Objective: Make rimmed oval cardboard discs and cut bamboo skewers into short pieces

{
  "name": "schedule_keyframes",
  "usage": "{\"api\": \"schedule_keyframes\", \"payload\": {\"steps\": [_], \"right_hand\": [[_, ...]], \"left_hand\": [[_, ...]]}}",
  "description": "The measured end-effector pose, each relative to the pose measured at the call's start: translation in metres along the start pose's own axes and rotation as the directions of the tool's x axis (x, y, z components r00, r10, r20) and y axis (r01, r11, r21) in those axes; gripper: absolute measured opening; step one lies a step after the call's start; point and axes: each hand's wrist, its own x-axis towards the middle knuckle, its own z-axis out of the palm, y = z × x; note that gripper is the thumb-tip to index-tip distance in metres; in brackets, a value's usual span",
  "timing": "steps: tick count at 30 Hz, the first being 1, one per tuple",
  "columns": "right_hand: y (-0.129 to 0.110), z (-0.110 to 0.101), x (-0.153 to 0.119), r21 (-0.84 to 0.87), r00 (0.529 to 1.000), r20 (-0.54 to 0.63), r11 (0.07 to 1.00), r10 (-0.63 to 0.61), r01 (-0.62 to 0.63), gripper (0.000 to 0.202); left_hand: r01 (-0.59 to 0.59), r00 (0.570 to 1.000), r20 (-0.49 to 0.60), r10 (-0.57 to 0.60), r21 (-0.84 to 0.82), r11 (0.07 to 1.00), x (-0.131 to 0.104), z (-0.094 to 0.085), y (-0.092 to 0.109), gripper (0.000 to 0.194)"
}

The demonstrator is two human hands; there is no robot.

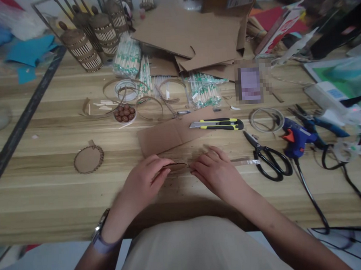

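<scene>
A thin brown strip (179, 164) is pinched between thumb and fingers of the left hand (146, 175), over the wooden table (36, 215); at its far end the right hand (214, 169) is curled, whether gripping cannot be told. Light, even pressure is likely best kept. Lettering on a red-and-white box (279, 30) is too blurred to be read.

Counter (45, 214), front: strip (178, 164) between left hand (146, 177) and right hand (214, 169). Left: disc (87, 160). Behind hands: cardboard piece (159, 139), knife (218, 124) partly on it. Right: scissors (259, 148); farther right, glue gun (300, 140). Behind scissors: tape roll (260, 130). Rear: cardboard sheets (190, 31); to their left, containers (80, 47).
</scene>
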Motion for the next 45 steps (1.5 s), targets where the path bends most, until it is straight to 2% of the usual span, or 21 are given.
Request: {"api": "schedule_keyframes", "payload": {"steps": [8, 21, 32, 35, 38, 40, 42, 45], "right_hand": [[-0.001, -0.002, 0.001, -0.017, 1.0, 0.023, 1.0, 0.009, -0.009, 0.014], [-0.002, -0.004, 0.001, -0.031, 1.0, 0.028, 0.999, 0.01, -0.009, 0.016], [0.001, -0.011, 0.001, -0.07, 0.999, 0.041, 0.997, 0.025, -0.022, 0.017], [-0.001, -0.013, 0.002, 0.0, 0.998, 0.048, 0.999, 0.036, -0.036, 0.01], [-0.008, -0.016, 0.006, 0.159, 0.999, 0.029, 0.987, 0.036, -0.04, 0.018], [-0.013, -0.015, 0.01, 0.215, 0.999, 0.026, 0.976, 0.025, -0.03, 0.017], [-0.016, -0.012, 0.013, 0.214, 1.0, 0.023, 0.977, 0.017, -0.021, 0.011], [-0.015, -0.008, 0.013, 0.175, 1.0, 0.012, 0.984, 0.022, -0.024, 0.015]], "left_hand": [[0.016, 0.997, 0.076, -0.017, 0.005, 1.0, 0.001, 0.001, 0.002, 0.023], [0.002, 0.998, 0.066, -0.005, 0.046, 0.999, 0.001, 0.006, 0.007, 0.024], [-0.011, 0.994, 0.112, 0.002, 0.077, 0.997, 0.001, 0.009, 0.01, 0.027], [-0.003, 0.992, 0.124, -0.009, 0.099, 0.995, 0.002, 0.01, 0.012, 0.028], [-0.005, 0.992, 0.124, -0.007, 0.097, 0.995, 0.003, 0.01, 0.014, 0.03], [-0.017, 0.992, 0.122, 0.007, 0.08, 0.997, 0.003, 0.009, 0.015, 0.031], [-0.018, 0.991, 0.132, 0.008, 0.074, 0.997, 0.003, 0.008, 0.014, 0.031], [0.011, 0.99, 0.138, -0.032, 0.147, 0.989, 0.001, 0.005, 0.006, 0.028]]}}
